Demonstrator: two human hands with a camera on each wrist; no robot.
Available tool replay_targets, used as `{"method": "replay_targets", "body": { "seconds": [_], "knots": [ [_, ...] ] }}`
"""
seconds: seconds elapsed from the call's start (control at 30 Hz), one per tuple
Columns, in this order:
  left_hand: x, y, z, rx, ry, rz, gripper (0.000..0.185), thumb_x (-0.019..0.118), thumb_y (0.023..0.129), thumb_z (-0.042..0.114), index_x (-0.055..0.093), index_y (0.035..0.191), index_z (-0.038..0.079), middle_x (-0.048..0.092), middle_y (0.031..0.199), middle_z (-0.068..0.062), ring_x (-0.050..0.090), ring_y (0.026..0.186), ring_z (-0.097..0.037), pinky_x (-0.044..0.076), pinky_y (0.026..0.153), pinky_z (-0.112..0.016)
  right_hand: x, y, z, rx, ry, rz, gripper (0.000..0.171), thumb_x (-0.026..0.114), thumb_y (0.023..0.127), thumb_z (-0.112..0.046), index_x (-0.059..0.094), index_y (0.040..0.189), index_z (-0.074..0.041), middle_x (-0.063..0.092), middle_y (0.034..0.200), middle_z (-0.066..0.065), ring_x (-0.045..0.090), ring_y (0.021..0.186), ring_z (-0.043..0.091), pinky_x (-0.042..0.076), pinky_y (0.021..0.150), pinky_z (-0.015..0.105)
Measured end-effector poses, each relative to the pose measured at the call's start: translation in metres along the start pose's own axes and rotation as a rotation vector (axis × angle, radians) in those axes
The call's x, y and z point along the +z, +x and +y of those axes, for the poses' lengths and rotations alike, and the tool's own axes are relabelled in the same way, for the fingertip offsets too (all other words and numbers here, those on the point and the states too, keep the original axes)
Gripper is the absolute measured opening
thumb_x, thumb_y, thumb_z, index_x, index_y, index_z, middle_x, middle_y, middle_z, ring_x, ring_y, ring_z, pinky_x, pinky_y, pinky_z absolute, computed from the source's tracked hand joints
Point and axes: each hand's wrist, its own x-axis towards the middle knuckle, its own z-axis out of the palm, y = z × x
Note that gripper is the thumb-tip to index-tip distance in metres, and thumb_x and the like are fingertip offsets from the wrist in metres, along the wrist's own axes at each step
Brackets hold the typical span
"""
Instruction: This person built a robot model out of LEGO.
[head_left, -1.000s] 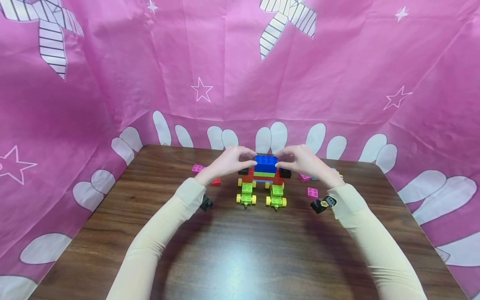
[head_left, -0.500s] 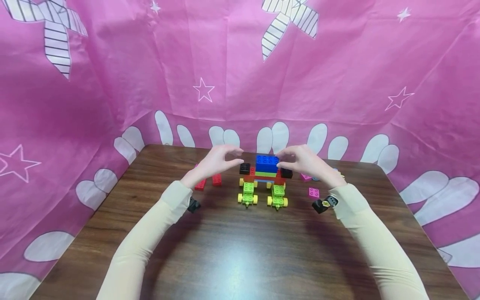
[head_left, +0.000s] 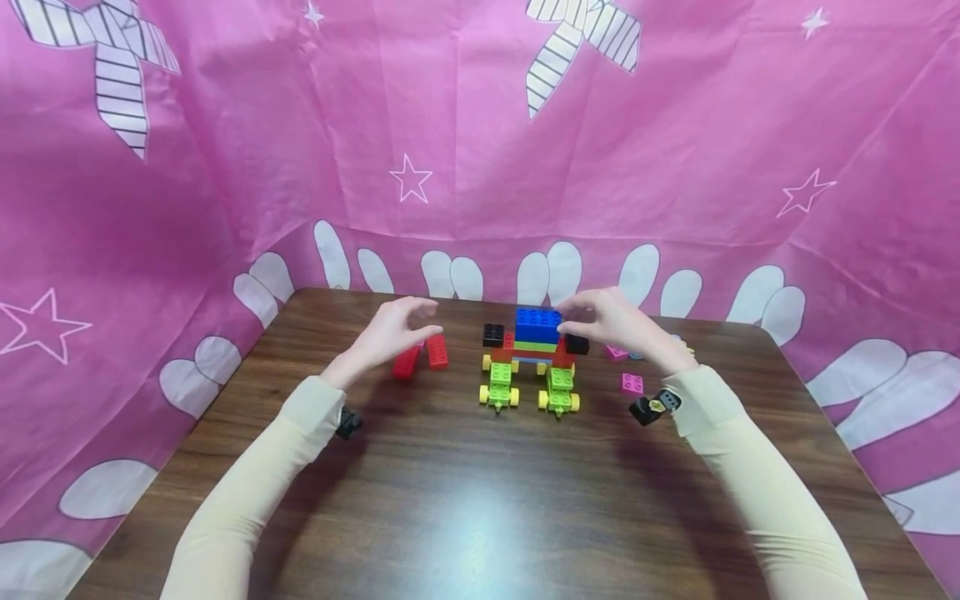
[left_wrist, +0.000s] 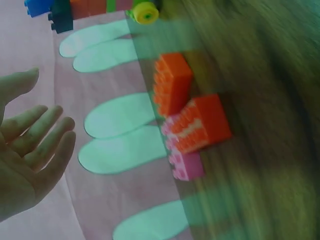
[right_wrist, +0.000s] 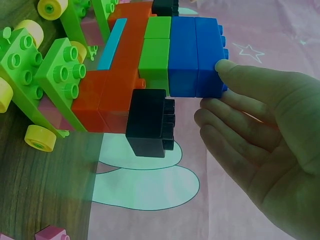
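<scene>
A brick model stands mid-table: a blue brick on top, green and red layers below, a black brick at each side, and two green wheeled bases. My right hand is at the model's right end, its thumb tip touching the blue brick and its fingers relaxed beside the black brick. My left hand hovers open, holding nothing, above two red bricks. The left wrist view shows those red bricks beside a pink one.
Small pink bricks lie right of the model on the wooden table. Pink patterned cloth walls in the table at the back and both sides. A little black camera hangs under each wrist.
My left hand has let go of the blue brick and drawn away to the left, over the red bricks. My right hand has stayed at the model.
</scene>
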Motion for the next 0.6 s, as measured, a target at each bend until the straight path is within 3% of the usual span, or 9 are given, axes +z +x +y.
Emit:
{"method": "replay_targets", "body": {
  "seconds": [0.27,0.6],
  "knots": [
    [0.0,-0.015,-0.018,-0.032,0.095,0.029,0.045,0.074,0.088,0.022,0.064,0.124,-0.005,0.068,0.123,-0.022,0.065,0.112,-0.036,0.052,0.097,-0.05,-0.002,0.0,0.0,0.009,-0.003,0.002,0.035,0.077,0.087,-0.021,0.072,0.117,-0.005,0.074,0.115,0.013,0.068,0.111,0.032,0.054,0.097,0.051],
    [0.01,-0.032,-0.038,-0.182,0.179,-0.012,0.055,0.073,0.088,0.029,0.06,0.127,-0.008,0.065,0.125,-0.026,0.062,0.116,-0.04,0.051,0.098,-0.055,0.0,-0.002,0.002,0.001,-0.008,0.001,0.035,0.077,0.087,-0.022,0.072,0.117,-0.007,0.075,0.115,0.012,0.069,0.111,0.031,0.054,0.097,0.05]
  ]
}}
